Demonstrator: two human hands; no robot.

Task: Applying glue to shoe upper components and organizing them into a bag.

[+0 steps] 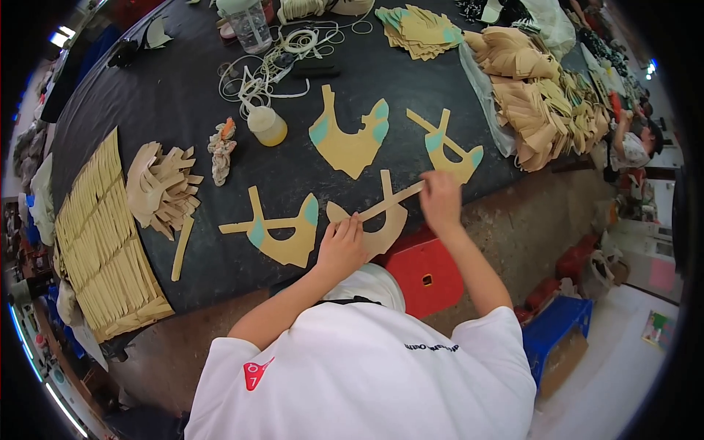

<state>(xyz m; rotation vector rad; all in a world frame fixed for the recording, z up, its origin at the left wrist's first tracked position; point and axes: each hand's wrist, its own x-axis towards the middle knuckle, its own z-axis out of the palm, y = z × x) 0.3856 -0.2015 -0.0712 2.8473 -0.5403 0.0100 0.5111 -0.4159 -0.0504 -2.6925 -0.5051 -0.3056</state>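
A tan cut-out piece with a curved opening and an upright tab lies at the table's near edge. Across it runs a narrow tan strip. My left hand presses its fingertips on the strip's left end, over the piece. The strip's other end is pinched in my right hand, whose fingertips are partly blurred. Similar pieces with teal patches lie close by: one left of my left hand, one beyond my right hand, and a larger one farther back.
Rows of tan strips, a pile of curved pieces and a loose strip lie left. A glue bottle, crumpled cloth and tangled cable stand behind. Stacked pieces fill the right; a red stool is below.
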